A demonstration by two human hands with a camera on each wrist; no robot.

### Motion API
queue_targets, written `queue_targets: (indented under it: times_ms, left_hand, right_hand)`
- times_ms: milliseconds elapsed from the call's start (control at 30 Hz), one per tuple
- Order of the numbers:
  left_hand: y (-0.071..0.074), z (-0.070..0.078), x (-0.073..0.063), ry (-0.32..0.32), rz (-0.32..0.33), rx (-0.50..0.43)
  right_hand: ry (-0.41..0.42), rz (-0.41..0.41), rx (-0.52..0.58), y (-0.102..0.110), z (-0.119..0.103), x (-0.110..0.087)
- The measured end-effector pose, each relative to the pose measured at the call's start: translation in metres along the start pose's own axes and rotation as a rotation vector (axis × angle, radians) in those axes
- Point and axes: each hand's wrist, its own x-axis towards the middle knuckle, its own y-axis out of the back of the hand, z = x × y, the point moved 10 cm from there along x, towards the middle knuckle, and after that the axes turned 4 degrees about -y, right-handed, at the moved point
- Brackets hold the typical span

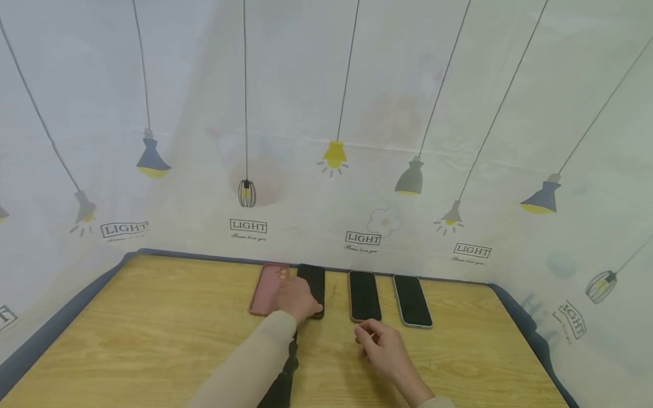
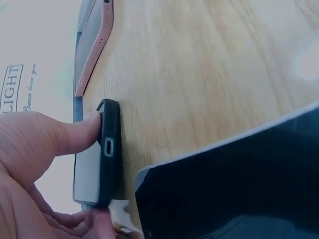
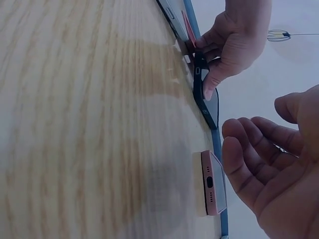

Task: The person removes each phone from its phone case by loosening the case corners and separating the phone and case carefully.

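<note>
My left hand [image 1: 297,297] grips a phone in a black case [image 1: 312,275], screen up, near the table's back edge. In the left wrist view the thumb lies at one side of the black-cased phone [image 2: 107,159], by its charging-port end, and fingers curl at the other side. A pink phone case [image 1: 265,289] with camera holes lies just left of it, partly behind the hand. My right hand [image 1: 385,348] holds nothing, fingers loosely bent. It hovers just in front of a pink-edged phone [image 1: 365,296], whose port end [image 3: 214,184] shows beside its fingertips in the right wrist view.
A white-edged phone [image 1: 413,300] lies screen up to the right. Behind the wooden table [image 1: 168,328] hangs a pale sheet [image 1: 306,85] printed with lamps. A dark strip [image 1: 278,385] runs under the left forearm. A glossy dark panel [image 2: 234,184] fills the left wrist view's lower right.
</note>
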Motion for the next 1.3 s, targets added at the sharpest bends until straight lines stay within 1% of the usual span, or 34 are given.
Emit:
queue_targets:
  times_ms: [167, 267, 400, 500, 600, 667, 800, 900, 1033, 1167, 1300]
  left_hand:
    - [0.003, -0.010, -0.001, -0.010, -0.016, -0.150]
    - [0.007, -0.012, 0.000, -0.021, -0.038, -0.217]
    - [0.007, -0.016, 0.003, -0.044, -0.066, -0.306]
    - [0.007, -0.019, 0.001, -0.052, -0.079, -0.409]
    - [0.009, -0.020, -0.004, -0.058, -0.082, -0.496]
    - [0.012, -0.020, -0.006, -0.074, -0.077, -0.505]
    - [0.018, -0.020, -0.011, -0.109, -0.061, -0.451]
    - [0.022, -0.023, -0.015, -0.115, -0.054, -0.427]
    - [0.026, -0.029, -0.021, -0.115, -0.037, -0.456]
    - [0.034, -0.028, -0.029, -0.170, 0.003, -0.502]
    - [0.038, -0.026, -0.040, -0.204, 0.005, -0.580]
  right_hand:
    - [0.013, 0.008, 0.000, 0.001, -0.003, 0.002]
    - [0.023, 0.015, 0.004, 0.003, -0.006, 0.002]
    - [0.013, 0.022, 0.000, 0.006, -0.008, 0.004]
    - [0.002, 0.019, -0.008, 0.008, -0.009, 0.005]
    - [0.007, 0.021, -0.014, 0.009, -0.011, 0.006]
    - [0.015, 0.024, -0.018, 0.010, -0.012, 0.006]
    - [0.030, 0.034, -0.030, 0.012, -0.015, 0.007]
    - [0.037, 0.039, -0.033, 0.013, -0.017, 0.008]
    - [0.044, 0.040, -0.039, 0.014, -0.019, 0.009]
    - [0.043, 0.041, -0.042, 0.014, -0.020, 0.010]
    - [0.037, 0.041, -0.048, 0.015, -0.022, 0.011]
